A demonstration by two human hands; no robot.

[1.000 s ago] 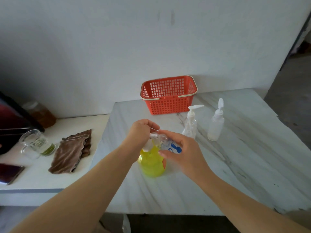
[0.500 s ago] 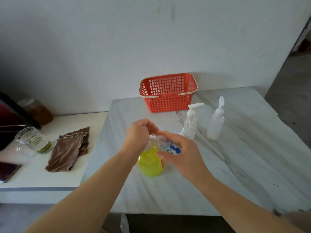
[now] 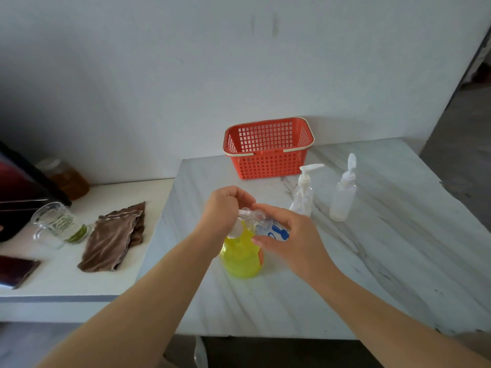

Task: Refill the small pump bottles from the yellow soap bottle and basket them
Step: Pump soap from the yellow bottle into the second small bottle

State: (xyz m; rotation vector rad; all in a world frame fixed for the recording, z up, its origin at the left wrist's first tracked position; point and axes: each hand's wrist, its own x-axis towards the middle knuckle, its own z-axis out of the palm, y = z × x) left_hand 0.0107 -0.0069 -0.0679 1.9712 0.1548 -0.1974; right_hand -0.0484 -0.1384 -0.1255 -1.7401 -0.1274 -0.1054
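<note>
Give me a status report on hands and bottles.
Left hand pinches pump cap; right hand holds labelled small bottle over yellow soap bottle. Nothing in the way.

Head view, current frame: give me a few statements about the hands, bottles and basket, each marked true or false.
1. The orange basket holds no bottles. True.
2. The right hand holds the small blue-printed bottle tilted, near the top of the yellow soap bottle. True.
3. The clear pump bottle and the frosted pump bottle lie on their sides. False: both stand upright on the marble table.
4. The left hand rests flat on the table. False: its fingers curl round the small bottle's pump top.
</note>
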